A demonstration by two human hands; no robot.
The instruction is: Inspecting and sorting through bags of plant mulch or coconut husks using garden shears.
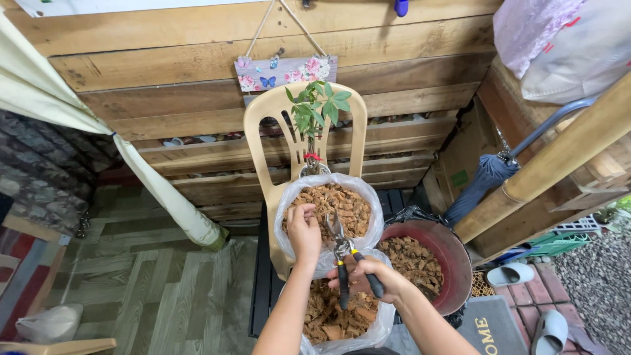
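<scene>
My right hand grips pruning shears with black and yellow handles, blades pointing up and apart. My left hand reaches into an open clear plastic bag of brown bark chips, fingers curled over the chips; whether it holds a chip I cannot tell. That bag rests on the seat of a beige plastic chair. A second clear bag of the same chips sits below my hands. A small green potted plant stands on the chair behind the upper bag.
A dark red bucket with more chips stands to the right. A wooden pallet wall is behind the chair. A folded blue umbrella, a bamboo pole, sandals and a doormat lie right.
</scene>
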